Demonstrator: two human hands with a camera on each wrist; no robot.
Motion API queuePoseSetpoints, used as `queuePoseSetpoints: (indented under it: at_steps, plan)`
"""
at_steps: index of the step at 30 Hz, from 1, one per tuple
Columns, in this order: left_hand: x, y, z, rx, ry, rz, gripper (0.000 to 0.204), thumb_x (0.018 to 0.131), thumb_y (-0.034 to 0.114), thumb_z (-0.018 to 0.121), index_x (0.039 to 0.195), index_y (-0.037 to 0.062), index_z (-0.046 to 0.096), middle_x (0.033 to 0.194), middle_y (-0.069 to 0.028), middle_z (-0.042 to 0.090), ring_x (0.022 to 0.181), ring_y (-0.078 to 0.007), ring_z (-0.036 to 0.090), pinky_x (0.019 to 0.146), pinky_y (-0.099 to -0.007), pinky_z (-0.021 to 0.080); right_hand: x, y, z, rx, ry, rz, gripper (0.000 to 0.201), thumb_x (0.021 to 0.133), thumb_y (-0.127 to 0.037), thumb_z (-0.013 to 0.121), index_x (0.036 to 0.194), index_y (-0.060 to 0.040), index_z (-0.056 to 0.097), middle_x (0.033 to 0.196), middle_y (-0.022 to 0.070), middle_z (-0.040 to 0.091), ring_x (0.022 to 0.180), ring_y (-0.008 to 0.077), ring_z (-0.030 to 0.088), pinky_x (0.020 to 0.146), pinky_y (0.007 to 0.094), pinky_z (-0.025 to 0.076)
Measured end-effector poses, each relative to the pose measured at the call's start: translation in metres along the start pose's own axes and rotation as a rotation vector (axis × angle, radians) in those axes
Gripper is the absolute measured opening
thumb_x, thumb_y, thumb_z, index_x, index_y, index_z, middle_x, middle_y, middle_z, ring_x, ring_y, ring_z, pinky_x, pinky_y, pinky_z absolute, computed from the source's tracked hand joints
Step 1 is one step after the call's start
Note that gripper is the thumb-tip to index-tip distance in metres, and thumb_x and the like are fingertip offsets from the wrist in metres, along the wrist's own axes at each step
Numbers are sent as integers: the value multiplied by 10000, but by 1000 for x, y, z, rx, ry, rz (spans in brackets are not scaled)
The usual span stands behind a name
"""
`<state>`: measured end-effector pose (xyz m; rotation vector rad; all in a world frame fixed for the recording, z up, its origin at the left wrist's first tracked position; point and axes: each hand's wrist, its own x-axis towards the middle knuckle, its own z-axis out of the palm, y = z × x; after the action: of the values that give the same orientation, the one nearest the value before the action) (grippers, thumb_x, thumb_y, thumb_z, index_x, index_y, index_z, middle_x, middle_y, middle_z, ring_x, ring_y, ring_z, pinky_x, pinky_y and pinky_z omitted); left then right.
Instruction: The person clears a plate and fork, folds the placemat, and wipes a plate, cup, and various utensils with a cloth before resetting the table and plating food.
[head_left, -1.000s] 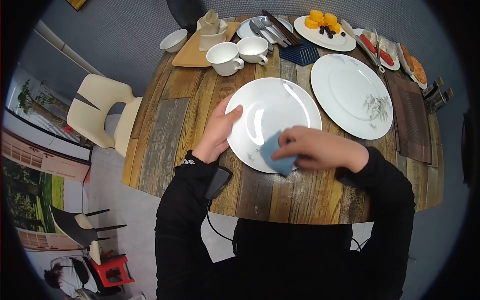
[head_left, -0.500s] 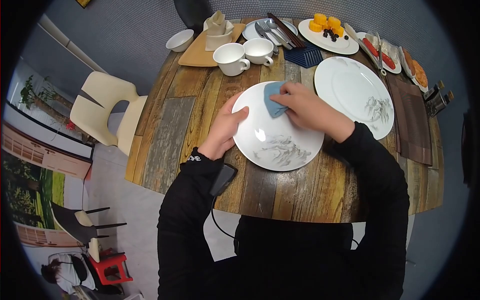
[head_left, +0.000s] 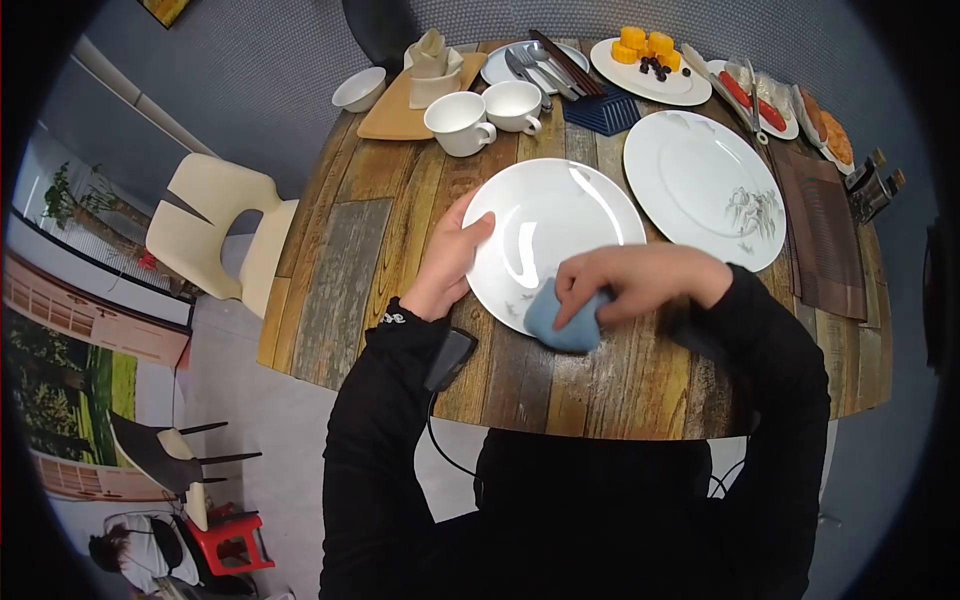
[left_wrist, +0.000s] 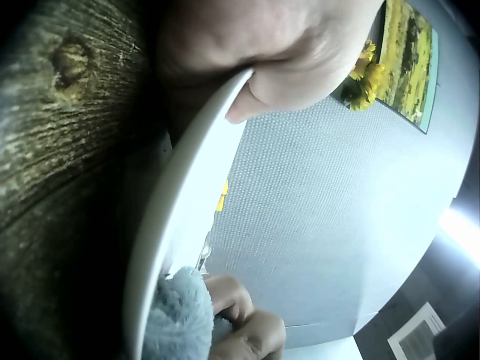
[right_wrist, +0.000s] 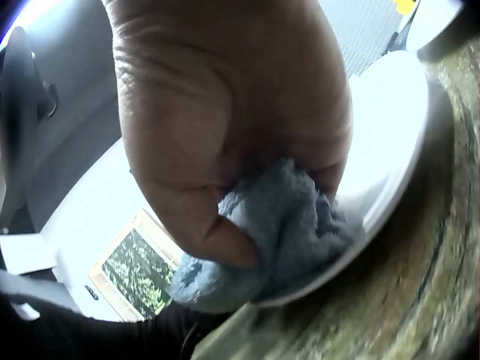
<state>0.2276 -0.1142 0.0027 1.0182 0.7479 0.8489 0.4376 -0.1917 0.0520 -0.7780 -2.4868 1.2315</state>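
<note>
In the head view my left hand (head_left: 447, 258) grips the left rim of a white plate (head_left: 540, 220), thumb on its upper face. The left wrist view shows the plate's edge (left_wrist: 174, 191) tilted above the wooden table. My right hand (head_left: 635, 283) holds a bunched blue cloth (head_left: 565, 318) against the plate's near edge, and the cloth hangs a little over the rim. Close up in the right wrist view, the thumb (right_wrist: 217, 236) and fingers pinch the fluffy cloth (right_wrist: 277, 232). Part of the plate's grey painted pattern lies under the cloth.
A larger patterned plate (head_left: 700, 180) lies to the right, beside a brown placemat (head_left: 822, 240). Two white cups (head_left: 460, 125) stand behind, near a wooden tray (head_left: 395, 118) with a folded napkin. Plates of food (head_left: 620, 78) and cutlery line the back. A cream chair (head_left: 215, 200) stands left.
The right hand wiped the cloth from the plate's near edge to its far part, then back to the near edge. The left hand kept its grip while the plate's tilt shifted.
</note>
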Motion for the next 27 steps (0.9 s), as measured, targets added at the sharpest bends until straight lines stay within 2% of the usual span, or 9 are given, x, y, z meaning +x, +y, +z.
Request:
queuePoseSetpoints:
  at_steps: [1, 3, 5, 9, 15, 17, 19, 23, 27]
  plan:
    - [0, 0, 0, 4, -6, 6, 428, 841, 48, 496, 1244, 5, 359, 1097, -112, 526, 926, -170, 551, 778, -286, 466, -1, 3, -8, 97, -11, 11, 334, 651, -36, 550, 972, -93, 624, 864, 62, 513, 838, 185, 498, 735, 274, 397]
    - [0, 0, 0, -1, -17, 16, 415, 852, 69, 482, 1242, 1, 358, 1097, -122, 524, 926, -176, 554, 781, -286, 465, -2, -2, -24, -45, 263, 195, 355, 669, -27, 534, 1012, -90, 599, 886, 75, 530, 836, 201, 515, 732, 279, 411]
    - [0, 2, 2, -30, -16, -7, 377, 876, 82, 431, 1238, 3, 364, 1102, -116, 521, 942, -173, 546, 796, -283, 457, 5, 22, -32, -303, 539, 134, 396, 675, 29, 531, 1057, -68, 571, 950, 97, 513, 870, 222, 509, 766, 302, 413]
    - [4, 2, 2, -61, -6, -26, 340, 931, 169, 320, 1223, 7, 382, 1112, -100, 518, 959, -166, 538, 817, -279, 445, 30, 42, -26, -505, 658, 156, 362, 690, 30, 526, 1045, -34, 563, 978, 136, 505, 906, 275, 507, 794, 324, 408]
    - [4, -2, -2, -43, -21, 9, 365, 925, 208, 349, 1230, 10, 379, 1145, -101, 503, 987, -161, 523, 839, -273, 427, 54, 23, 1, -361, 454, 51, 361, 649, 43, 515, 997, -32, 576, 966, 141, 498, 937, 303, 473, 814, 346, 387]
    - [5, -4, -5, -29, -27, 13, 369, 924, 214, 353, 1229, 8, 379, 1146, -101, 503, 992, -163, 520, 844, -275, 424, 52, 22, 12, -375, 474, 10, 382, 614, 42, 512, 981, -38, 581, 938, 129, 495, 911, 292, 465, 805, 339, 383]
    - [6, -4, -5, -15, -33, 20, 373, 924, 220, 358, 1229, 7, 380, 1147, -100, 503, 996, -166, 517, 848, -278, 420, 48, 17, 21, -326, 355, -149, 354, 591, 38, 540, 930, -43, 604, 906, 122, 512, 873, 302, 484, 767, 331, 405]
    - [4, -2, -1, -53, -51, 64, 338, 932, 171, 322, 1210, -6, 398, 1134, -102, 511, 991, -165, 515, 845, -280, 418, 28, -6, 38, -204, 183, -95, 315, 614, 17, 524, 904, -64, 615, 905, 96, 518, 862, 266, 497, 766, 316, 404]
    - [4, -3, -2, -34, -53, 49, 351, 928, 181, 336, 1217, -10, 388, 1141, -103, 509, 995, -170, 518, 846, -282, 420, 13, -5, 19, -34, -7, -101, 347, 633, 20, 513, 961, -56, 595, 933, 83, 505, 882, 242, 487, 774, 299, 397]
